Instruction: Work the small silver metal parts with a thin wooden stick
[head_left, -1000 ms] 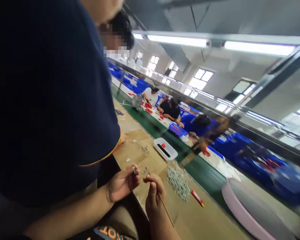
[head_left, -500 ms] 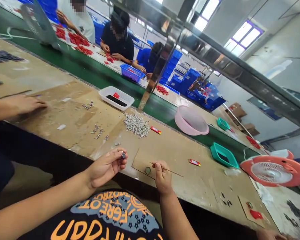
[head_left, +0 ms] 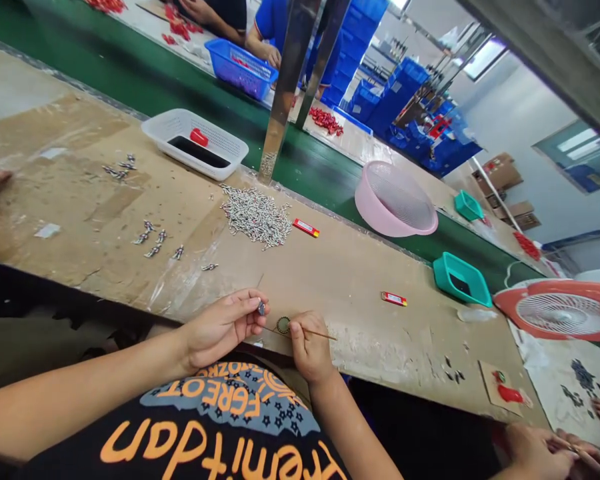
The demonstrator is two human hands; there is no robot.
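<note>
- My left hand (head_left: 220, 327) is curled, its fingertips pinching a small dark metal piece (head_left: 261, 308) just above the bench.
- My right hand (head_left: 307, 347) is closed on a thin wooden stick (head_left: 320, 335).
- A small round ring (head_left: 283, 325) sits at my right fingertips, close to the stick; I cannot tell whether they touch.
- A heap of silver metal parts (head_left: 255, 215) lies farther out on the cardboard-covered bench (head_left: 360, 300).

Black T-shirt (head_left: 220, 427) with large orange lettering (head_left: 180, 453) across the front, plus a blue-grey patch with dark stars (head_left: 230, 408) above it. Left forearm (head_left: 80, 393) and right forearm (head_left: 350, 427) are bare.
</note>
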